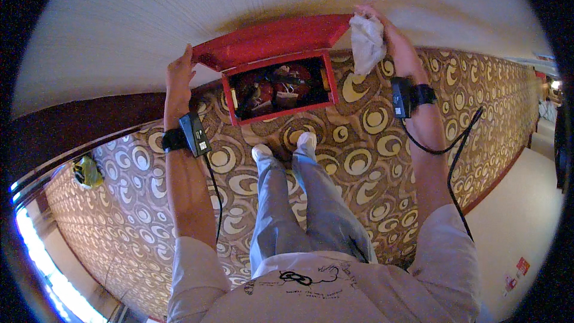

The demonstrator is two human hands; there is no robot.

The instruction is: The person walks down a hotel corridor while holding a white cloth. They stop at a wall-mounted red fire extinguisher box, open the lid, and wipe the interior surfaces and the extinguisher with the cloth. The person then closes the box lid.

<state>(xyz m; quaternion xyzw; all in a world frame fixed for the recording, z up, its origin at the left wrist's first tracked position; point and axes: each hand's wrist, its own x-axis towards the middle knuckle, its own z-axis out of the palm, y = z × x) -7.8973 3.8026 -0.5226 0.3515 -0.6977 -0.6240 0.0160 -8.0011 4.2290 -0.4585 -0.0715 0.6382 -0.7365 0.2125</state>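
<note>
A red box [284, 113] stands on the floor against the wall with its red lid [269, 42] raised. Inside lie two red fire extinguishers [299, 75], seen from above, with dark fittings and paper tags; much of them is in shadow. At the lid's left corner, my left hand [180, 73] grips the edge, fingertips pointing up. My right hand [375, 13] is at the lid's right corner with its fingers closed on a crumpled white cloth [367, 42], which hangs down beside the box. The cloth hides part of that hand.
Patterned brown carpet [376, 143] surrounds the box and my feet. A pale wall [179, 12] rises behind, with a dark skirting [72, 125] at its base. A yellow-green bag [88, 172] sits far left. Black cables [439, 149] trail from devices strapped to both wrists.
</note>
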